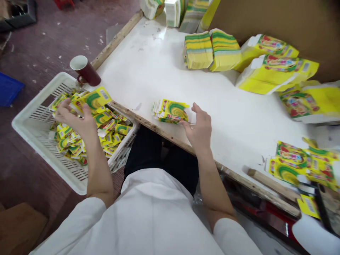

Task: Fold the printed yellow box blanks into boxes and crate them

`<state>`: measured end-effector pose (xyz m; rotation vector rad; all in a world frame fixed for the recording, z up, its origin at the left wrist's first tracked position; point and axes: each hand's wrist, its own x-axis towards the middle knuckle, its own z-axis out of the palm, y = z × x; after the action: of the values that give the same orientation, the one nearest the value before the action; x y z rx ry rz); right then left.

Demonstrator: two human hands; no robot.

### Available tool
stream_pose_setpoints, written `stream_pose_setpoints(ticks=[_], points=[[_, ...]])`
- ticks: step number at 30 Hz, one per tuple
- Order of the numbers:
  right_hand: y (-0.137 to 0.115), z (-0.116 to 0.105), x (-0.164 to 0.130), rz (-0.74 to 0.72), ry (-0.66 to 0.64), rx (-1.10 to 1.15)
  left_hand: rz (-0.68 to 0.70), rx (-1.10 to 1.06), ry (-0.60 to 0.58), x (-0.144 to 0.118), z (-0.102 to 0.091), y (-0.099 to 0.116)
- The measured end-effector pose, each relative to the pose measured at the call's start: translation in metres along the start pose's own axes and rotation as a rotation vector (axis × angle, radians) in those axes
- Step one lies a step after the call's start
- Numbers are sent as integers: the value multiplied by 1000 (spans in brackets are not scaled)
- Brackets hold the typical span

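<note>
1. A white slotted basket [32,117] is set at the far left, below the table edge and against the person's knee, so that its contents lie within reach of the left arm. It is filled with a loose heap of yellow-and-green printed packets [106,131].
2. The left hand [77,118] is laid over the heap, fingers curled and partly closed. Several packets appear to be gathered under it, and one larger packet [97,99] is tilted up beside its fingertips; whether that one is truly gripped cannot be told.
3. A dark red mug [85,69] is lying on its side on the table's corner, just beyond the basket's rim, clear of the working area.
4. A small fanned stack of the same packets [171,111] is kept at the near edge of the white table [148,67], directly in front of the body.
5. The right hand [199,129] is rested on the table, fingers loosely spread and mostly open, with fingertips touching the stack's right side, as if it were being steadied or squared. Nothing is enclosed in it.
6. Banded bundles [212,49] are stored further back, and flattened yellow cartons [276,67] are piled to the right, against a brown board.
</note>
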<state>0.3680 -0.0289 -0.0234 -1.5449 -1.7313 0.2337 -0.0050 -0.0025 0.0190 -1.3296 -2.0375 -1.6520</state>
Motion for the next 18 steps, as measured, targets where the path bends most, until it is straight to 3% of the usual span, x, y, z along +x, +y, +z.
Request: stream_pose_setpoints(ticks=[2,4,9,13,15,18], points=[[13,7,2,39,-69,-70,56,137,-12,4,-3,-10],[18,11,2,48,-87,-84,55,68,-129,-13,1,-3],[-6,-3,0,55,-2,18,-201,-530,-508,-96,28,57],[-52,-17,-15,86,-111,330,-513,-1102,-781,-139,34,111],[-74,-16,-27,76,-210,560,-689,-1232,-813,-143,30,134],[-96,-8,-42,67,-302,837,-808,-1241,-701,-132,24,153]])
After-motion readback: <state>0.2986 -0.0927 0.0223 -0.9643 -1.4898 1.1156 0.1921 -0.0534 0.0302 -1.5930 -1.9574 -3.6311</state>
